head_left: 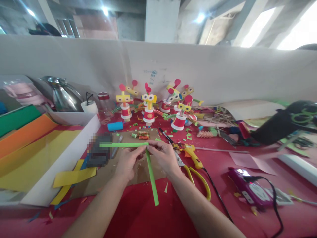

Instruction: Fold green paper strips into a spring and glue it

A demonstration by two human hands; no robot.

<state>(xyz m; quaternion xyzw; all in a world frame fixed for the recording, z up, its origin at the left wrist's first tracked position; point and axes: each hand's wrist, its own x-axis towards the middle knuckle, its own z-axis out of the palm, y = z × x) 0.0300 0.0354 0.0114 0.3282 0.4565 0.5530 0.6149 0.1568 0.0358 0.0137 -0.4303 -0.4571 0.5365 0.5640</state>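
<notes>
Two narrow green paper strips meet at a corner between my fingertips. One green paper strip (pixel 123 145) points left, and the other green strip (pixel 152 178) hangs toward me. My left hand (pixel 131 162) pinches the joint from the left side, its thumb and fingers closed. From the right, my right hand (pixel 162 153) pinches the same corner. Below them lies a brown cardboard sheet (pixel 106 185) on the red table. Just beyond my hands sit folded striped paper springs (pixel 143 135). Whether the strips are stuck together is hidden by my fingers.
Paper-cup figures (pixel 149 115) stand at the back. Right of my hands lie a yellow glue gun (pixel 193 155), yellow-handled scissors (pixel 200 178) and a purple power box (pixel 250 188) with cords. At left, a white box (pixel 61 155) holds coloured paper; a steel jug (pixel 63 96) stands behind.
</notes>
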